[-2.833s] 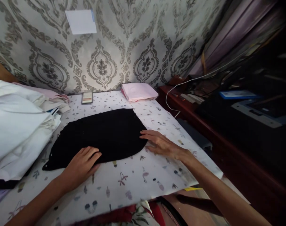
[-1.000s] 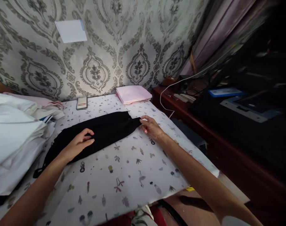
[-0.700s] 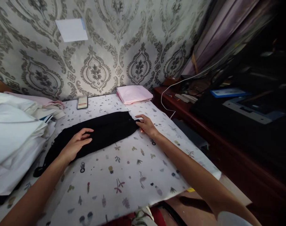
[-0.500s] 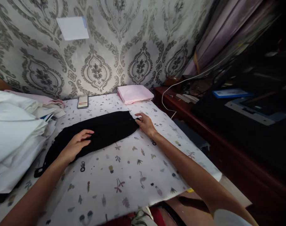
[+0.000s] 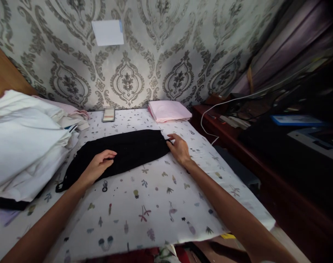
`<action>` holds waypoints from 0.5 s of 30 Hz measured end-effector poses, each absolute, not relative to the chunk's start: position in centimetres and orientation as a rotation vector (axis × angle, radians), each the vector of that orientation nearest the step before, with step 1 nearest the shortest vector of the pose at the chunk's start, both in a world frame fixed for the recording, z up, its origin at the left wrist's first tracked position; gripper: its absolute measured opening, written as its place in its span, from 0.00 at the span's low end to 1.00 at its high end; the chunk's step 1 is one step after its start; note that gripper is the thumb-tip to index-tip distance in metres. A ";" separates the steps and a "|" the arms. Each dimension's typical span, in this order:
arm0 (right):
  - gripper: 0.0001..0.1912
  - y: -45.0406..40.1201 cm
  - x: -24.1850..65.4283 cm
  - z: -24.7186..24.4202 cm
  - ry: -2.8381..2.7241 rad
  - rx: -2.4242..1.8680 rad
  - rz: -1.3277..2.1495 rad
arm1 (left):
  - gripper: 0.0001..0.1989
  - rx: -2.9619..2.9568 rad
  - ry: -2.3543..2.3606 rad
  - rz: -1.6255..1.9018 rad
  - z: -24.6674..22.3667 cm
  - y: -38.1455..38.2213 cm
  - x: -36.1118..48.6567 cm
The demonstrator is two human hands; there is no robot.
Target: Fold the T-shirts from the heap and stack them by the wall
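A black garment (image 5: 133,146), folded into a long flat shape, lies across the patterned white sheet (image 5: 155,190). Its narrow lower left end finishes in a small loop. My left hand (image 5: 99,165) rests over the cloth left of its middle, fingers stretched out and holding nothing. At the garment's right end, my right hand (image 5: 180,149) has the edge between thumb and index finger, where a small black bit shows. The grip itself is partly hidden.
White clothes (image 5: 26,142) are heaped on the left. A folded pink cloth (image 5: 170,110) lies by the wall, with a small blurred box (image 5: 108,114) to its left. A dark red desk (image 5: 232,135) with a white cable (image 5: 209,111) stands on the right.
The view has shifted, so everything appears further right. Both hands stay at nearly the same places on the black garment, which keeps its shape.
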State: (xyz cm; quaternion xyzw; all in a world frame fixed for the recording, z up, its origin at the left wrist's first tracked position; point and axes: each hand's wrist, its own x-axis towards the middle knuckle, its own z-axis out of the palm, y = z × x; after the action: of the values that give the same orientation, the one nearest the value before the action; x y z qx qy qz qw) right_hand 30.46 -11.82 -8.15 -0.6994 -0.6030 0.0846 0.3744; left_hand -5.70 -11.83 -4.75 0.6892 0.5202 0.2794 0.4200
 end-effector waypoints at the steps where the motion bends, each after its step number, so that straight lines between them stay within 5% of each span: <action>1: 0.17 -12.0 30.1 -7.9 -1.564 -1.814 0.118 | 0.19 1.763 1.308 0.701 -4.7 -12.0 -5.7; 11: 0.26 -11.8 26.1 -10.2 -2.283 -1.490 -0.074 | 0.23 2.227 1.499 0.243 -2.2 -15.5 -9.1; 15: 0.28 -11.5 26.6 -11.4 -2.292 -1.559 -0.074 | 0.10 2.337 1.464 0.090 -1.6 -15.6 -13.5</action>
State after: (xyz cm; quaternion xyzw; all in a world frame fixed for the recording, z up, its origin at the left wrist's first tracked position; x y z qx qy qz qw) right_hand 26.58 -11.48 -11.36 -0.5528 -0.8125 -0.0262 0.1833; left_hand -13.54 -15.61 -1.64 0.8317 0.5208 0.0320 0.1900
